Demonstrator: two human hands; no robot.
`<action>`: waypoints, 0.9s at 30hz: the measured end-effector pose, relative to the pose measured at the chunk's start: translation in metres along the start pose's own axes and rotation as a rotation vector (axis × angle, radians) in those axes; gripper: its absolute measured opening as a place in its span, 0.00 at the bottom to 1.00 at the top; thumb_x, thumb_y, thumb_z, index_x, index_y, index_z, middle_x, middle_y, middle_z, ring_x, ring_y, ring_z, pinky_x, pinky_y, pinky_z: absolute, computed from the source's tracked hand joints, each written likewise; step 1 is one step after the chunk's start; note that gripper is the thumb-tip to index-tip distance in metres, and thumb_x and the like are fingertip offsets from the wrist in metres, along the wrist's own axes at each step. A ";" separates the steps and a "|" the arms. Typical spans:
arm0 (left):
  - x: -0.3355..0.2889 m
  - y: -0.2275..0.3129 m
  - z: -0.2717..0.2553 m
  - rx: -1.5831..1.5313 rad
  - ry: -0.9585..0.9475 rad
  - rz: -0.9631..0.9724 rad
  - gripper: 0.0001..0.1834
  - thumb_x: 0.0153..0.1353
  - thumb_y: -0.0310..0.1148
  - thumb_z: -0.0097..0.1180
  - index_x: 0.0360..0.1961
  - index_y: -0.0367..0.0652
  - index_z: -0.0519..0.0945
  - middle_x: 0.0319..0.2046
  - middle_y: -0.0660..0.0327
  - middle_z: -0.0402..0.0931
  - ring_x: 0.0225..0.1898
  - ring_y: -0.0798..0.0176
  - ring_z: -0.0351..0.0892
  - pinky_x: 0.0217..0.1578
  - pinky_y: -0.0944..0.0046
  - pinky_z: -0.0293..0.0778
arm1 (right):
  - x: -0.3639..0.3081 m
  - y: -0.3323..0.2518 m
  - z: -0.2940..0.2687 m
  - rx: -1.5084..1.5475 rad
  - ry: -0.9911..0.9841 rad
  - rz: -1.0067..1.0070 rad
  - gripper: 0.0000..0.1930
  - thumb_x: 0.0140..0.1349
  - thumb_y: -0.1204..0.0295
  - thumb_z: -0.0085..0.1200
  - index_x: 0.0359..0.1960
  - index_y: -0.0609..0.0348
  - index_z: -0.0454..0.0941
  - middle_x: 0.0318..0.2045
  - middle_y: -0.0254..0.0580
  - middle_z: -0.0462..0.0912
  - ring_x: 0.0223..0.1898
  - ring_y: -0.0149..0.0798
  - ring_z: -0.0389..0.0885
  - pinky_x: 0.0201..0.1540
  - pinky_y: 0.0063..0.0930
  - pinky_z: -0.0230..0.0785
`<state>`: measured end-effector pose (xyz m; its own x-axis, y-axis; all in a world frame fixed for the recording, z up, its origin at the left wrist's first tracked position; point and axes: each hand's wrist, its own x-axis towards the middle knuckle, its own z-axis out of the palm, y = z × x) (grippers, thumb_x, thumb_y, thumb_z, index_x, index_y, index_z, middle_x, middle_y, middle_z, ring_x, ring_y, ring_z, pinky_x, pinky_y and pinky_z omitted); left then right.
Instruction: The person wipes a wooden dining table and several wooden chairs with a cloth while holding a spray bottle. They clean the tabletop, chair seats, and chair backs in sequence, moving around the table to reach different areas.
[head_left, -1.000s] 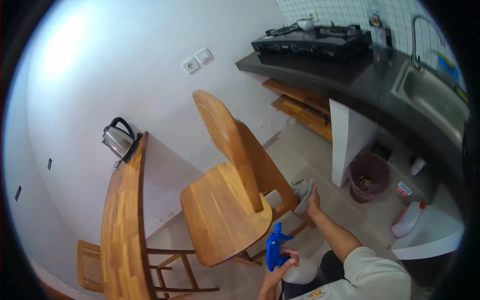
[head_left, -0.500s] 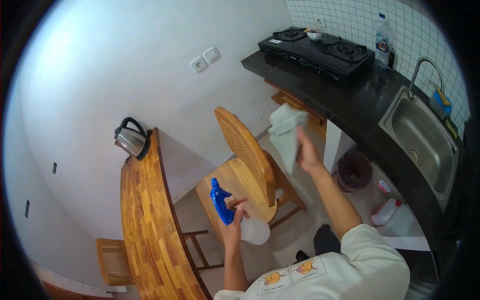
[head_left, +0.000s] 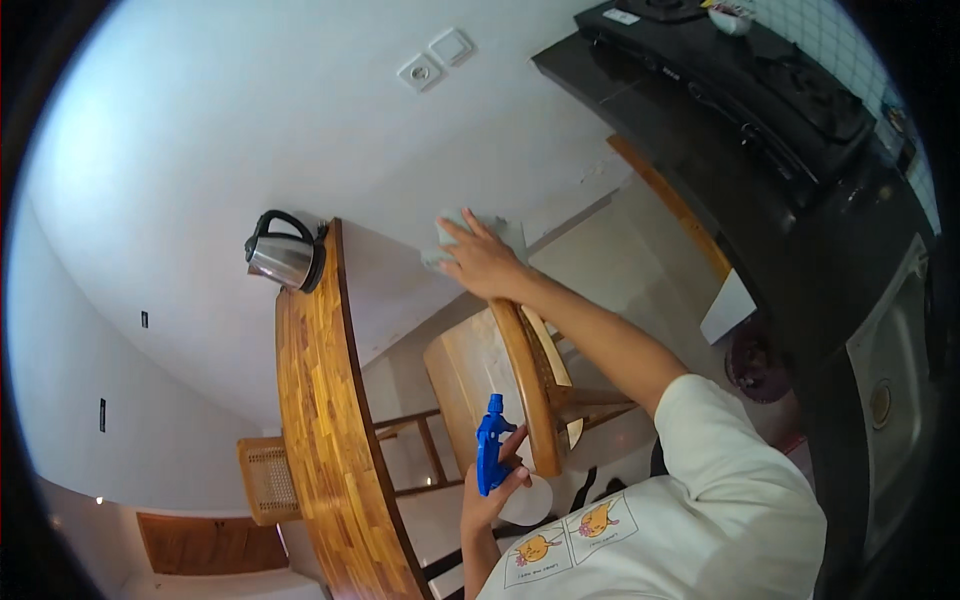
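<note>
My left hand (head_left: pixel 487 500) is wrapped round the neck of a spray bottle, its blue trigger head (head_left: pixel 490 450) pointing up and its whitish body (head_left: pixel 527 502) partly behind the fingers. Out at the far end of the wooden chair's backrest (head_left: pixel 527 390), my right hand (head_left: pixel 485 262) holds a pale green cloth (head_left: pixel 512 236) under spread fingers. Whether the cloth touches the chair or the wall behind I cannot tell. Below the backrest is the chair's light wooden seat (head_left: pixel 470 350).
A long wooden counter (head_left: pixel 320 400) runs along the left, with a steel kettle (head_left: pixel 283 258) at its far end. To the right are a dark worktop (head_left: pixel 660 130), a black gas stove (head_left: pixel 740 90), a sink (head_left: pixel 895 400) and a dark bin (head_left: pixel 755 365) below. A woven-back chair (head_left: pixel 268 480) stands beyond the counter.
My right hand has moved left with the cloth, from beside the worktop to the backrest's far end. The spray bottle sits slightly lower and further right in view. The view has shifted and turned.
</note>
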<state>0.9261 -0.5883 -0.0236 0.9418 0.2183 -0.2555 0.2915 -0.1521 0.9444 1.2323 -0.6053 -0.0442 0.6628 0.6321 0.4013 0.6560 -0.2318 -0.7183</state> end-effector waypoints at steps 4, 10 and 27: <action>-0.005 -0.006 -0.005 -0.063 -0.022 -0.044 0.31 0.50 0.35 0.61 0.56 0.39 0.68 0.22 0.64 0.71 0.23 0.70 0.70 0.30 0.70 0.66 | -0.029 -0.010 0.010 0.120 0.064 -0.079 0.20 0.61 0.60 0.43 0.50 0.59 0.72 0.65 0.43 0.48 0.66 0.58 0.38 0.65 0.43 0.40; -0.001 -0.018 -0.025 -0.062 -0.129 -0.027 0.28 0.51 0.35 0.60 0.55 0.41 0.70 0.21 0.65 0.70 0.24 0.73 0.69 0.29 0.72 0.65 | -0.149 -0.072 -0.016 0.309 -0.006 -0.005 0.18 0.59 0.66 0.48 0.50 0.57 0.71 0.65 0.40 0.47 0.67 0.52 0.37 0.64 0.43 0.43; -0.002 -0.091 -0.267 -0.233 0.227 0.352 0.22 0.52 0.42 0.61 0.40 0.35 0.72 0.22 0.62 0.70 0.29 0.64 0.73 0.37 0.64 0.70 | -0.191 -0.212 0.114 0.944 0.554 0.371 0.25 0.65 0.55 0.38 0.57 0.58 0.60 0.54 0.41 0.67 0.54 0.39 0.67 0.57 0.37 0.58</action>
<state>0.8531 -0.3178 -0.0540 0.9087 0.4013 0.1150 -0.1079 -0.0404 0.9933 0.9260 -0.5928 -0.0334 0.9790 0.1759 0.1031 0.0114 0.4576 -0.8891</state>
